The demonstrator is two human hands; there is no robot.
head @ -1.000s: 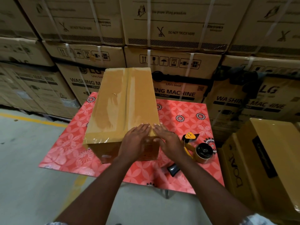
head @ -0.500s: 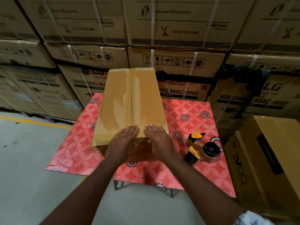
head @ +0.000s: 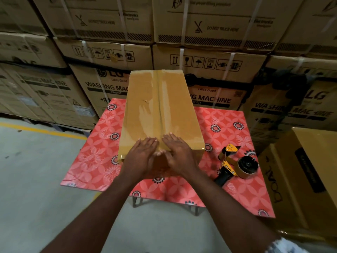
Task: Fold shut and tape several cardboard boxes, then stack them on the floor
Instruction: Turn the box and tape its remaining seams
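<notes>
Head view, and the only one: one cardboard box (head: 160, 110) stood lengthways on one table (head: 94, 157) covered in a red flowered cloth, its flaps folded shut. One glossy strip of tape (head: 160, 95) ran down the middle seam from the far edge to the near one.

Two hands were on it. The left hand (head: 140, 157) and the right hand (head: 179, 154) lay side by side, almost touching, at the near end of the box. Both were flat, with the fingers straight and laid on the top face either side of the tape. The palms draped over the near top edge. Neither hand had anything in its grasp; they only pressed on the cardboard.

One tape dispenser (head: 235, 165), yellow and black with one brown roll on it, lay on the cloth to the right of the box. It was near the right hand but clear of it.

Two dark table legs (head: 135, 202) showed under the near edge.

One more closed box (head: 310, 179) sat low at the right, just beside the table, and was partly cut off by the frame.

Behind the table rose a wall of strapped washing-machine cartons (head: 209, 52), stacked in rows. I could not count them, since the frame cut them off. One yellow line (head: 45, 131) crossed the grey floor (head: 36, 189) on the left.
</notes>
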